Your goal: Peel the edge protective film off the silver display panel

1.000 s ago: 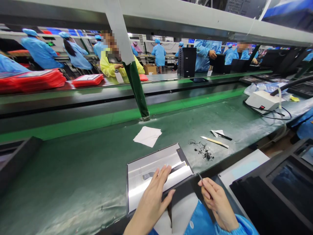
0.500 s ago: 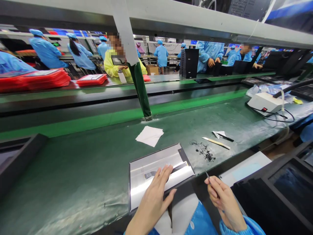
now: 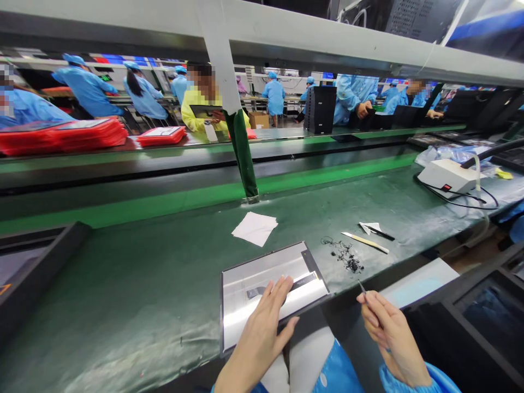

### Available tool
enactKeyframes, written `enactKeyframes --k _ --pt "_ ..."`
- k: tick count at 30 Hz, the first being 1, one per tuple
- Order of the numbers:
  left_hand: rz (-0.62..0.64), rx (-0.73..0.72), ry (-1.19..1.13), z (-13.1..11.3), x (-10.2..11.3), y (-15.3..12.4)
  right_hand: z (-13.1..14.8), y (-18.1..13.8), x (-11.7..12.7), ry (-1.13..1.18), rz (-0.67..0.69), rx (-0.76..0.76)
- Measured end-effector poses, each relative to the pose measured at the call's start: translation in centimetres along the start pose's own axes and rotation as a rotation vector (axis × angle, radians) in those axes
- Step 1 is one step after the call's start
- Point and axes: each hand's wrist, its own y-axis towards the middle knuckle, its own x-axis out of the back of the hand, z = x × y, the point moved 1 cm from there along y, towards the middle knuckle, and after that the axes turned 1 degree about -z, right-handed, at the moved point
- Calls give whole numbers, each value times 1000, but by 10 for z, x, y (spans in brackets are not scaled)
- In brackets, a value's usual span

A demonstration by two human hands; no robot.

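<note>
A flat display panel (image 3: pixel 241 322) with a silvery back lies at the front edge of the green bench, a dark flex cable (image 3: pixel 303 280) along its right part. My left hand (image 3: pixel 266 327) rests on it with fingers stretched out, covering its lower middle. Off the panel's right corner, my right hand (image 3: pixel 387 327) is closed in a pinch around tweezers (image 3: pixel 362 287), whose tip points up and away. Beyond that tip sits a heap of black scraps (image 3: pixel 349 261). A pale-handled craft knife (image 3: pixel 365 242) lies behind the scraps.
White wipes (image 3: pixel 254 228) lie behind the panel. A black pen-like tool (image 3: pixel 380 232) rests on a small white scrap. At the right stands a white box device (image 3: pixel 450 177) with a hose. A green post (image 3: pixel 243 158) rises at the bench's back. Dark trays (image 3: pixel 41 267) flank both sides.
My right hand has shifted slightly right with the tweezers, away from the panel. The left hand stays flat on the panel. The whole view has swung a little.
</note>
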Motion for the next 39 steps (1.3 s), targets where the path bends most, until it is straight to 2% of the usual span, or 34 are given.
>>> enactKeyframes --k 27,39 --pt "-9 -7 26 0 -2 1 24 1 13 25 -24 90" --pt "-11 12 -6 0 -2 0 35 0 10 55 -71 99"
